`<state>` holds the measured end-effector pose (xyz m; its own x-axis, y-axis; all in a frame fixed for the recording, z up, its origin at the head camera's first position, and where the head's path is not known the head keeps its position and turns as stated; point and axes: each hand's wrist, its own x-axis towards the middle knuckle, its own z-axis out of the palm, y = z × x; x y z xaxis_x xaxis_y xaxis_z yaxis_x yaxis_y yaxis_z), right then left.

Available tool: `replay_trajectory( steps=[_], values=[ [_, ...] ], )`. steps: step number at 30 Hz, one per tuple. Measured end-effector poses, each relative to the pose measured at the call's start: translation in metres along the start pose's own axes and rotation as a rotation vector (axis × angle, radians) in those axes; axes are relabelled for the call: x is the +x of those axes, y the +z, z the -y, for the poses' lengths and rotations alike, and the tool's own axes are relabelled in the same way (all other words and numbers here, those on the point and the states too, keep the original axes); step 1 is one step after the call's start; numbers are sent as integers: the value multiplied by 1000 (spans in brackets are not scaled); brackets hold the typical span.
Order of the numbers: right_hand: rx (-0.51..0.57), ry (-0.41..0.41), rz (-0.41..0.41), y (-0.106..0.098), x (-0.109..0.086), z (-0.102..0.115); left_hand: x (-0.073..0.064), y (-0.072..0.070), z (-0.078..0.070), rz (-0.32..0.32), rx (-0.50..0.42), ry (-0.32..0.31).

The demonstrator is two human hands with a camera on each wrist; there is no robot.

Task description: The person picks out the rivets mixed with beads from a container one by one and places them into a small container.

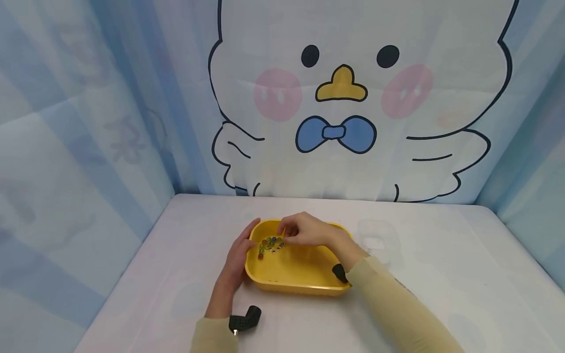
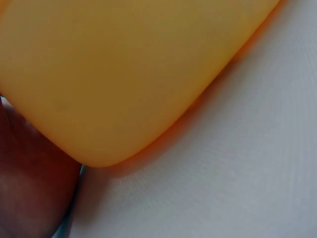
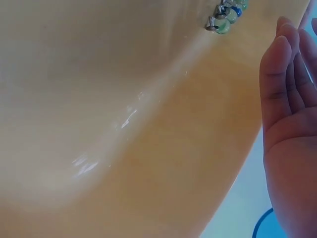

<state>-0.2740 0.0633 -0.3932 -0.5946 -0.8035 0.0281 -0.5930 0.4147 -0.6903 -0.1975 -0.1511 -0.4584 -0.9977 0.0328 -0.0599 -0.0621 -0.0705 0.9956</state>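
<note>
A yellow tray sits on the table, with several small glass marbles in its far left part. Red, green and blue ones show, and a few silvery ones. My left hand holds the tray's left side, thumb at the rim and fingers along the outer wall. Over the far rim reaches my right hand, its bent fingertips just right of the marbles. Whether anything is pinched there is hidden. The right wrist view shows those fingers beside the tray's wall, near the silvery marbles.
A clear plastic container with something whitish in it stands right of the tray, partly behind the right arm. Behind the white table hangs a curtain with a printed cartoon bird; more curtains close off both sides.
</note>
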Motion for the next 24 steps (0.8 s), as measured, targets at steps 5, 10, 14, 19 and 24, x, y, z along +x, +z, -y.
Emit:
replay_trajectory(
  steps=[5,10,14,19,24],
  values=[
    [-34,21,25,2,1,0,0,0,-1,10,5,12],
    [-57,55,77,3,2,2,2,1,-3,20,0,16],
    [-71,80,116,5,3,2,4,1,-3,26,-11,19],
    [-112,98,143,9,5,0,6,0,0,34,-12,31],
    [-131,88,160,14,7,-4,4,-1,2,27,-12,16]
  ],
)
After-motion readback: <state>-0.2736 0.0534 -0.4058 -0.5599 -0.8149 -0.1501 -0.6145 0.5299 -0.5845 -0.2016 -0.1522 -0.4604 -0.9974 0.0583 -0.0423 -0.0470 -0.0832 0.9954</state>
